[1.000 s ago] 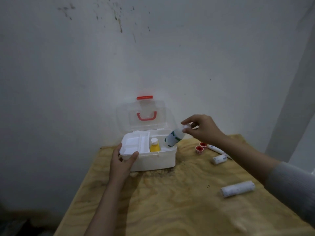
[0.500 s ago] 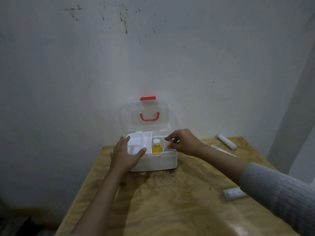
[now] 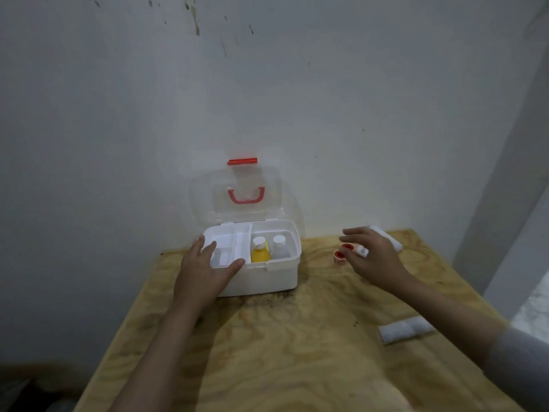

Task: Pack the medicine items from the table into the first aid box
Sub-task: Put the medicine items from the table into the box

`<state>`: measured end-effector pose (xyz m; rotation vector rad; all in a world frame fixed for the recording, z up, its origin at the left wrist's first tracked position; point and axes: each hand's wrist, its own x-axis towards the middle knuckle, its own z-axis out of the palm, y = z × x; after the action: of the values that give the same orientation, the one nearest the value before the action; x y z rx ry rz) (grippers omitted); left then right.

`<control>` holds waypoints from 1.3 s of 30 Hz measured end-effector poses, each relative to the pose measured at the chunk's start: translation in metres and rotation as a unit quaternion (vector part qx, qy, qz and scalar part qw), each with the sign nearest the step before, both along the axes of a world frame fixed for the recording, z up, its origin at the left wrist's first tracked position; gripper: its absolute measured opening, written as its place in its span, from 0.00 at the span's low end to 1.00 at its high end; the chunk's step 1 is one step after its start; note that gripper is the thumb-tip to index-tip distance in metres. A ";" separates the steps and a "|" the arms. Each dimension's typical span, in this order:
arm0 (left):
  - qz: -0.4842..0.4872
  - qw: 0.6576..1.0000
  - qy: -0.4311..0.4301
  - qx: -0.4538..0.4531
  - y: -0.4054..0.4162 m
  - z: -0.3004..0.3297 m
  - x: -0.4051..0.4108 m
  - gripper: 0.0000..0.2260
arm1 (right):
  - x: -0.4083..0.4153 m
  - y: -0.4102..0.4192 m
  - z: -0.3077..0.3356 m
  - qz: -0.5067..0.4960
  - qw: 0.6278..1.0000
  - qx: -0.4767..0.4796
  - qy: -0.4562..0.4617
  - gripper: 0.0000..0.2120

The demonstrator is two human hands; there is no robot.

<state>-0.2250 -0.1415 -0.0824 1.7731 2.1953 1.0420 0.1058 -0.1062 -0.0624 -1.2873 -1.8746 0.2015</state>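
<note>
The white first aid box point(image 3: 267, 278) stands at the back of the wooden table with its clear lid up. Inside its right compartment a yellow bottle point(image 3: 260, 252) and a white bottle point(image 3: 279, 248) stand upright side by side. My left hand point(image 3: 205, 272) rests on the box's front left corner, thumb on the rim. My right hand point(image 3: 372, 257) hovers, fingers spread, over two small red tape rolls point(image 3: 340, 254) and a white tube point(image 3: 363, 251) to the right of the box. It holds nothing.
A white bandage roll point(image 3: 405, 329) lies near the table's right edge. Another white roll point(image 3: 386, 237) lies at the back right, partly behind my right hand. The wall stands right behind the box; the table point(image 3: 282, 352) drops off at left and right.
My right hand set the white bottle into the box beside the yellow one, let go, and moved right to above the red rolls. My left hand stayed on the box.
</note>
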 end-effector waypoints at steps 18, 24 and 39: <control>0.016 1.000 -0.010 0.008 -0.002 0.004 0.006 0.38 | 0.105 0.028 -0.048 -0.065 0.982 -0.144 -0.108 0.11; 0.021 1.000 -0.010 0.010 -0.003 0.005 0.008 0.39 | 0.109 0.041 -0.059 -0.146 0.972 -0.114 -0.147 0.12; 0.021 1.000 -0.012 0.013 -0.003 0.004 0.007 0.39 | 0.095 0.070 -0.058 -0.139 0.982 -0.130 -0.014 0.13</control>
<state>-0.2181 -0.1449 -0.0781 1.7234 2.2237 1.0991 0.2010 -0.0361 -0.1202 -1.7203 -1.7080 0.2877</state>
